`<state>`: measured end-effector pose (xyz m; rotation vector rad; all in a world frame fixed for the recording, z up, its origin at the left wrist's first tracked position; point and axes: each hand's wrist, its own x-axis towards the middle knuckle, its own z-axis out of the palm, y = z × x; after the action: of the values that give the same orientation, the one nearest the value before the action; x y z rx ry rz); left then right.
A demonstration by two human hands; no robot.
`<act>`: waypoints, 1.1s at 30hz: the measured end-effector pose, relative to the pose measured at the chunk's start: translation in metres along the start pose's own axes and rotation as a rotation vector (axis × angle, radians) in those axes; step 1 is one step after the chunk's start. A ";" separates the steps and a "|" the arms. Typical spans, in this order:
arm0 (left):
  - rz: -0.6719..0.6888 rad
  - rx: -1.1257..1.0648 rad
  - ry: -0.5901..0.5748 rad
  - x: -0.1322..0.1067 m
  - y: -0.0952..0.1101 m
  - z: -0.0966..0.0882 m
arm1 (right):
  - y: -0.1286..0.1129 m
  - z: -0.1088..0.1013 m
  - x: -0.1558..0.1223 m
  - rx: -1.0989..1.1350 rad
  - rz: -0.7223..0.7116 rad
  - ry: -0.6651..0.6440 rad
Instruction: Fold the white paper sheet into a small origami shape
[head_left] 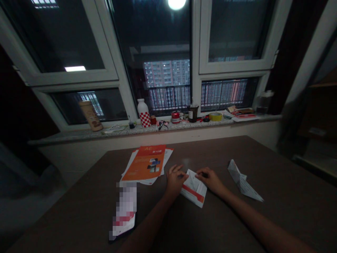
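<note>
A folded sheet of paper (194, 191), white with an orange-red band, lies on the dark table between my hands. My left hand (176, 181) pinches its upper left edge between thumb and forefinger, the other fingers partly raised. At the upper right edge, my right hand (210, 179) grips the same paper with thumb and curled fingers. Creases and a raised flap show in the paper's middle. Off to the right of my right hand rests a folded paper boat (243, 182), white and lying on its side.
An orange booklet (144, 163) lies over white sheets at the left. Nearer me is a phone (125, 211), its screen pixelated. Along the windowsill (118, 133) stand a checkered bottle (144, 114), a tan tumbler (91, 116), a red can (175, 117) and a yellow tape roll (215, 116).
</note>
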<state>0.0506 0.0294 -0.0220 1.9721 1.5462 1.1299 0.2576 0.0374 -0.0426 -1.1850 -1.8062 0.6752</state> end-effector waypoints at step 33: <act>0.007 -0.111 -0.001 0.001 -0.004 0.000 | 0.000 0.012 0.002 0.130 -0.087 -0.040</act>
<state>0.0483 0.0319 -0.0251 1.9060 1.4451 1.1912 0.2466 0.0397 -0.0472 -1.0072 -1.8070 0.7584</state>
